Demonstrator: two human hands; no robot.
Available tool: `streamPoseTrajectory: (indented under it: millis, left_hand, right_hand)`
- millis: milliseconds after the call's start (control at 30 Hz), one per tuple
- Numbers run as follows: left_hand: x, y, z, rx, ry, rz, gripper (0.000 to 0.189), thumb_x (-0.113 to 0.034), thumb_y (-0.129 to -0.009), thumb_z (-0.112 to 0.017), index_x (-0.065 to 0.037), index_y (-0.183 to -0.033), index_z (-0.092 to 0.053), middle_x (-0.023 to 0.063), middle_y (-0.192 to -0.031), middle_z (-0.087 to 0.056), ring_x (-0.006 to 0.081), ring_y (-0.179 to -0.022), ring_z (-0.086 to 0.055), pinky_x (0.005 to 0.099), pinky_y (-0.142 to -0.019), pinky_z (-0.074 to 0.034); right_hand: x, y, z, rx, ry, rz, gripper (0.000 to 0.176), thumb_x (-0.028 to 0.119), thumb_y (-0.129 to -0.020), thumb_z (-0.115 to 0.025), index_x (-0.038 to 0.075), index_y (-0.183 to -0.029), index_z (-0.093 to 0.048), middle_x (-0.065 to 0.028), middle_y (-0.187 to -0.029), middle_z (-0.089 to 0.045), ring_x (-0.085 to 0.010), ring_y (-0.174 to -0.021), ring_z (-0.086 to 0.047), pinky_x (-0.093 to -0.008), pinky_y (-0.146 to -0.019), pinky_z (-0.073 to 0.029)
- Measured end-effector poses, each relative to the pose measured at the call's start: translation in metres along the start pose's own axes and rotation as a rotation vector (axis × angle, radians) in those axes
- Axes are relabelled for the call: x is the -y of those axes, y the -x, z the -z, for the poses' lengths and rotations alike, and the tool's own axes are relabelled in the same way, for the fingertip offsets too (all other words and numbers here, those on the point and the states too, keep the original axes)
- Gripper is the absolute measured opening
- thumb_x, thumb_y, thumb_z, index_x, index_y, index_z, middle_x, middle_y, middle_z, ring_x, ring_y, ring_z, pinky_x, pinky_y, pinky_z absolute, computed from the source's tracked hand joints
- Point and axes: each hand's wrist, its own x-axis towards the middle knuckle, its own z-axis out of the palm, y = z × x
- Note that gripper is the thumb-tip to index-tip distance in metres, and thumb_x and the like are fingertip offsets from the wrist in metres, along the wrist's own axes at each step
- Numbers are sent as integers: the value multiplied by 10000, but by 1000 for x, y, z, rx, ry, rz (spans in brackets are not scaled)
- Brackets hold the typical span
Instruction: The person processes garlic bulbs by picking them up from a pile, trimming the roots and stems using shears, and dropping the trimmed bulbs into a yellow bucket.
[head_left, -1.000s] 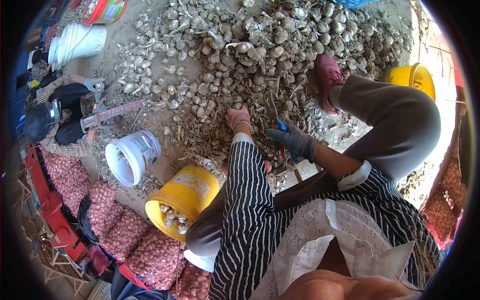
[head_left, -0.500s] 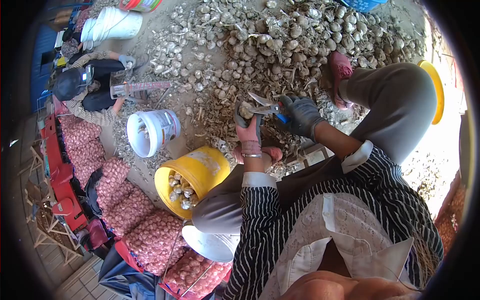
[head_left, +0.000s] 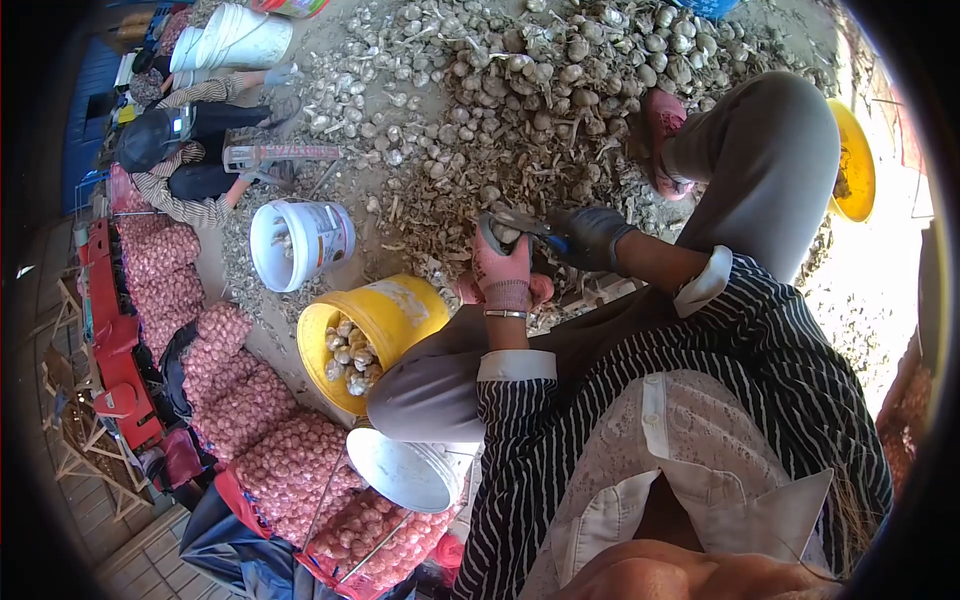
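My left hand (head_left: 503, 268), in a pink glove with grey on its fingers, is closed around a garlic bulb (head_left: 507, 235). My right hand (head_left: 592, 238), in a dark grey glove, grips a pair of shears (head_left: 520, 221) with blue on the handle. The shears' blades lie against the top of the bulb, and their tips are hard to make out there. Dry garlic stalks and husks (head_left: 440, 215) cover the ground under both hands. Beyond them spreads a large heap of garlic bulbs (head_left: 570, 75).
By my knee stands a tilted yellow bucket (head_left: 415, 310) with garlic bulbs inside. White buckets (head_left: 335, 235) (head_left: 455, 465) are near it. Full net sacks of garlic (head_left: 290, 455) line the left side. A co-worker (head_left: 185, 150) sits at upper left.
The shears' blades, spread apart before, are now down at the bulb and nearer together. Both hands sit slightly lower. The co-worker's arm has stretched out toward the heap. The whole view has shifted slightly.
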Motion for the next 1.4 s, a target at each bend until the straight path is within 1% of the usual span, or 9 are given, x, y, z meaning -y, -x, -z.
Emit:
streamPoseTrajectory:
  millis: [200, 367, 633, 867, 933, 1000, 1133, 1267, 1400]
  left_hand:
    - [25, -12, -19, 77, 387, -13, 495, -72, -756, -717, -31, -1211, -526, 124, -1101, -626, 229, -1006, -604, 342, -865, -487]
    - [52, -35, 5, 79, 1601, 581, 300, -210, -802, -702, -93, -1053, -587, 68, -955, -606, 246, -875, -593, 367, -744, -517]
    - [-4, -25, 12, 298, 1800, 744, 493, -484, -831, -607, -62, -1086, -586, 104, -1060, -599, 287, -989, -545, 478, -925, -431]
    - [-1, -11, -13, 204, 1455, 490, 398, -445, -877, -555, -93, -1056, -607, 74, -1034, -627, 254, -970, -551, 409, -880, -432]
    - [7, -13, -8, 90, 1533, 562, 375, -432, -865, -579, -102, -1040, -611, 56, -1010, -633, 251, -964, -551, 396, -875, -432]
    - [22, -17, 17, 27, 1664, 547, 371, -432, -830, -631, -110, -1015, -615, 29, -991, -635, 240, -956, -551, 371, -890, -427]
    - [-4, -22, 99, -284, 1808, -226, 364, -462, -801, -660, -105, -823, -592, 16, -837, -587, 189, -872, -526, 322, -793, -421]
    - [19, -49, 97, -227, 1779, -317, 359, -390, -858, -631, -132, -724, -420, -7, -757, -367, 140, -645, -354, 252, -680, -383]
    - [80, -94, 28, 4, 1486, 568, 176, -268, -874, -613, -129, -836, -512, 0, -777, -467, 129, -713, -501, 266, -659, -434]
  right_hand:
    - [-31, -26, -27, 4, -26, -162, 304, 345, -865, -529, 74, -899, -663, -176, -812, -653, -366, -808, -632, -448, -731, -491]
    - [-28, -29, -34, -20, -365, -215, 363, 399, -842, -568, 60, -946, -646, -192, -860, -653, -337, -864, -634, -426, -770, -482]
    - [9, -11, -3, -8, -265, -97, 520, 437, -787, -651, 61, -1122, -526, -191, -896, -646, -348, -871, -633, -426, -781, -480]
    - [-11, -27, -40, -12, -238, -57, 413, 368, -778, -686, 27, -991, -594, -170, -836, -651, -308, -792, -651, -402, -765, -488]
    - [-54, -63, -128, -143, -1011, -82, 296, 303, -828, -660, 28, -927, -615, -122, -804, -651, -210, -743, -639, -350, -720, -496]
    - [-24, -46, -83, -146, -1047, -105, 272, 296, -847, -651, 39, -932, -617, -96, -783, -646, -174, -708, -617, -329, -677, -496]
    - [-5, -35, -28, -13, -1598, -429, 289, 357, -870, -639, 73, -917, -614, -66, -742, -632, -154, -610, -586, -304, -567, -495]
    - [-10, -52, -21, 153, -1950, -492, 312, 396, -867, -634, 87, -902, -604, -74, -738, -628, -178, -576, -584, -321, -545, -504]
    - [-1, -55, -27, 197, -1853, -592, 331, 411, -858, -638, 85, -903, -606, -65, -787, -635, -171, -642, -601, -329, -602, -514]
